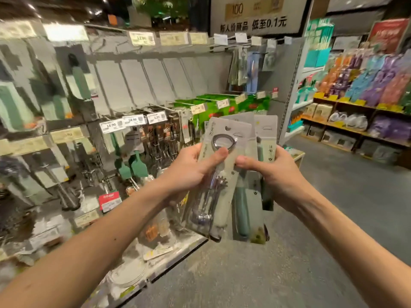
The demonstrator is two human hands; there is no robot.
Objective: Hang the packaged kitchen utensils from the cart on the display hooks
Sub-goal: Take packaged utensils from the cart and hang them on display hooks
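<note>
1. In front of us, between our two hands, we held a little fan of packs [238,134]. None of them was on a hook yet.
2. The front pack [220,190] had a shiny metal tool inside and a hole at its top. The second pack [245,203] had a green handle.
3. Our left hand [189,167] gripped the front pack, with the thumb curled over it. Our right hand [274,172] pinched the packs behind it.
4. On the wall past the packs, the top hooks [231,46] looked mostly bare. A few hanging packs [241,65] were there at the right end.
5. We think the job was far from done, with about three packs in hand left to hang. We could not see the cart, so we could not tell how many more waited.
</note>
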